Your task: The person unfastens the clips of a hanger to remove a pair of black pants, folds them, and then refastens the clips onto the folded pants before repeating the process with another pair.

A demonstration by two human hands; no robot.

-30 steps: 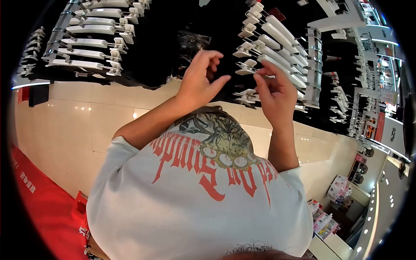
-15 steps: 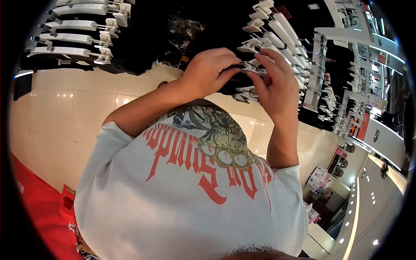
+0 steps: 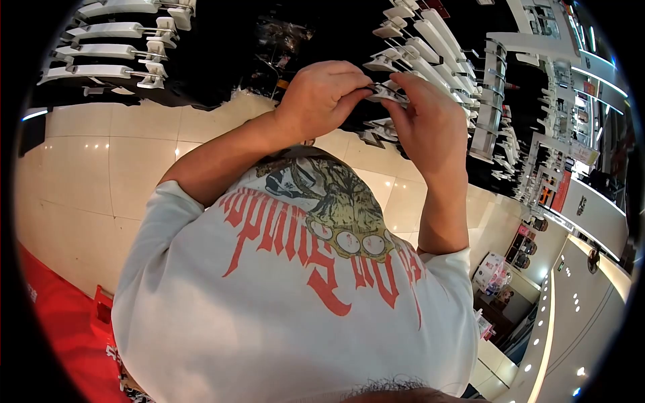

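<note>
My left hand [image 3: 318, 97] is closed in a pinch, thumb against the fingers, beside a small white clip [image 3: 386, 91] at the end of a clip hanger. On the clip's other side my right hand [image 3: 433, 121] grips it between thumb and fingers. Dark fabric shows by my left fingertips, close to the clip's jaws; just what that hand pinches is hidden. Another clip [image 3: 381, 127] hangs just below, between my hands. Behind it, a row of white clip hangers [image 3: 440, 43] runs off to the upper right with black garments hanging from them.
More white hangers [image 3: 104, 50] with black garments hang at the upper left. Clear plastic wrapping [image 3: 285, 37] lies among dark things at the top. Below the racks is a glossy tiled floor [image 3: 80, 174]. Red material [image 3: 57, 322] and a red stool-like object [image 3: 102, 312] are at the lower left.
Both hands have shifted slightly upward in view along with the clip, staying pinched around it. The hangers at the left now sit a little higher and further left.
</note>
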